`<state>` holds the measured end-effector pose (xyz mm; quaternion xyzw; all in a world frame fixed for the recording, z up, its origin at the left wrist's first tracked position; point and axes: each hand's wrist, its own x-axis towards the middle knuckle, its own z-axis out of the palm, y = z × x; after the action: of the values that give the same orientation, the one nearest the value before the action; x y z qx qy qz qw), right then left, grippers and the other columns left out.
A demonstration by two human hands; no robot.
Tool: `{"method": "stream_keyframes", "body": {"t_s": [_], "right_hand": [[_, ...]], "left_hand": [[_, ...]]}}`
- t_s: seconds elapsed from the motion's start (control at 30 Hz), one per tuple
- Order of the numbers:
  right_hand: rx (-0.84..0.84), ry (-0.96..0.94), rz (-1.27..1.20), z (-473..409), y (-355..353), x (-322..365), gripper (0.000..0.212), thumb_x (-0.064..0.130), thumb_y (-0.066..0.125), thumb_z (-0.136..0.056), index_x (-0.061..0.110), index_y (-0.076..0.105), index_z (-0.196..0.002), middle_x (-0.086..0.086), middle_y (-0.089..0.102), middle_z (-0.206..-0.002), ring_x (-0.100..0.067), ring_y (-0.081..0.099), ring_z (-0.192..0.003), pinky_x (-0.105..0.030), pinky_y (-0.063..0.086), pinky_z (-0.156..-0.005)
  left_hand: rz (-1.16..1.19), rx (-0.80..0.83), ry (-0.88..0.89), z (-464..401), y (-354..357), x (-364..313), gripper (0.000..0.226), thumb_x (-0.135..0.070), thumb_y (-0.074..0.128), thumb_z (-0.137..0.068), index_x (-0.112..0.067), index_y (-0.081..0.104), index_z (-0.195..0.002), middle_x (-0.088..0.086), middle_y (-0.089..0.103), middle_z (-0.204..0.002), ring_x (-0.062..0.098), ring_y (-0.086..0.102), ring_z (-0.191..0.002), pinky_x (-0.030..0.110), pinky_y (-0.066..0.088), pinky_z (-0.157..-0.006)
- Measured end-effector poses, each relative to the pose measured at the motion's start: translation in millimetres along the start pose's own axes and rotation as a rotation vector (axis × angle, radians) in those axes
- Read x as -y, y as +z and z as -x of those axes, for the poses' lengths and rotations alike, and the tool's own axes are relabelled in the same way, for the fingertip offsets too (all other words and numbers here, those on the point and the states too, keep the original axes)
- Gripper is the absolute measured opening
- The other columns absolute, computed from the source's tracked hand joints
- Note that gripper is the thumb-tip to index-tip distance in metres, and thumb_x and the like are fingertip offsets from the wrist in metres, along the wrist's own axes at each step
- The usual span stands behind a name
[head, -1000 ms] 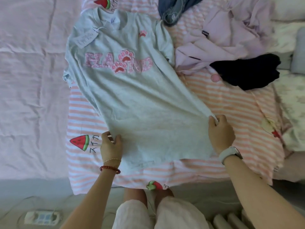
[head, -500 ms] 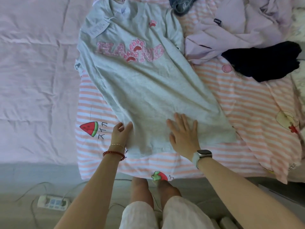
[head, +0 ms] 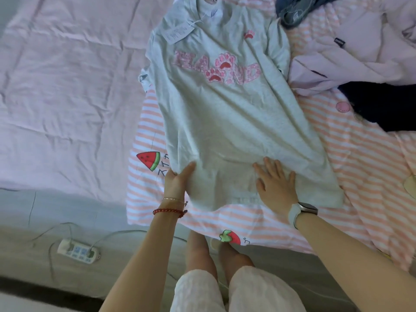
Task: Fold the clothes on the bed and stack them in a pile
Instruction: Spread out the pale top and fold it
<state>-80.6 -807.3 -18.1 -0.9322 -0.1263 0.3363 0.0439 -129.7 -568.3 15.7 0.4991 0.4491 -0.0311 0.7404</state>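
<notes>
A grey T-shirt with pink paw-print lettering and a paper tag lies face up on a pink-and-white striped blanket. My left hand lies at the shirt's lower left edge, fingers straight against the fabric. Flat on the shirt near its hem, my right hand presses down with fingers spread. At the top right lie a lilac garment, a dark navy garment and a blue denim piece, all crumpled.
The bed's pale pink sheet spreads out to the left. A white power strip with cables lies on the floor below the bed edge. My legs and feet stand at the bed's near side.
My right hand let go of the shirt's right hem corner and moved left to lie flat on the fabric. My left hand released its grip and straightened along the left edge.
</notes>
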Motion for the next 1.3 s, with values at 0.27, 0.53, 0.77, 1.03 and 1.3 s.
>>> {"method": "stream_keyframes", "body": {"t_s": [0.27, 0.53, 0.77, 1.03, 1.3], "right_hand": [[-0.328, -0.049, 0.070, 5.2, 2.3, 21.1, 0.037, 0.022, 0.046, -0.089, 0.014, 0.051, -0.125, -0.013, 0.037, -0.138, -0.032, 0.035, -0.128, -0.065, 0.012, -0.105], [-0.022, -0.368, 0.410, 14.3, 37.5, 28.3, 0.078, 0.040, 0.044, -0.092, 0.035, -0.013, -0.145, -0.005, -0.039, -0.145, -0.036, -0.027, -0.137, -0.071, -0.001, -0.102], [-0.150, -0.438, 0.473, 21.2, 14.5, 14.5, 0.076, -0.008, 0.054, -0.077, 0.013, 0.028, -0.145, -0.020, 0.009, -0.154, -0.042, 0.011, -0.140, -0.064, 0.024, -0.104], [-0.078, -0.599, 0.331, 41.2, 22.9, -1.0, 0.052, 0.009, 0.077, -0.059, 0.012, 0.068, -0.110, -0.012, 0.061, -0.122, -0.025, 0.060, -0.110, -0.035, 0.054, -0.078], [-0.174, -0.314, 0.265, 37.3, 18.9, 6.4, 0.048, 0.026, 0.040, -0.088, 0.021, 0.048, -0.135, -0.016, 0.039, -0.144, -0.037, 0.037, -0.132, -0.064, 0.031, -0.096]], "left_hand": [[-0.567, -0.378, 0.302, 14.8, -66.1, -4.4, 0.030, -0.041, 0.056, -0.068, -0.018, 0.038, -0.063, -0.004, 0.044, -0.059, 0.013, 0.041, -0.055, 0.025, 0.033, -0.050], [-0.742, -0.470, 0.283, 11.7, -100.4, 9.3, 0.027, -0.025, 0.062, -0.088, 0.000, 0.055, -0.095, 0.014, 0.061, -0.085, 0.029, 0.055, -0.082, 0.029, 0.034, -0.066], [-0.723, -0.499, 0.229, 4.9, -106.0, 21.0, 0.026, -0.027, 0.050, -0.094, -0.003, 0.049, -0.103, 0.003, 0.050, -0.073, 0.025, 0.045, -0.076, 0.030, 0.030, -0.064], [-1.068, -0.557, 0.008, -0.8, -116.8, 24.5, 0.029, -0.029, 0.041, -0.096, -0.007, 0.043, -0.115, 0.023, 0.059, -0.106, 0.040, 0.054, -0.097, 0.038, 0.034, -0.071], [-1.725, -0.014, 0.521, 10.5, -65.4, 45.5, 0.068, -0.034, 0.047, -0.091, -0.035, 0.009, -0.147, 0.005, -0.001, -0.158, 0.030, -0.004, -0.144, 0.048, 0.009, -0.114]]}}
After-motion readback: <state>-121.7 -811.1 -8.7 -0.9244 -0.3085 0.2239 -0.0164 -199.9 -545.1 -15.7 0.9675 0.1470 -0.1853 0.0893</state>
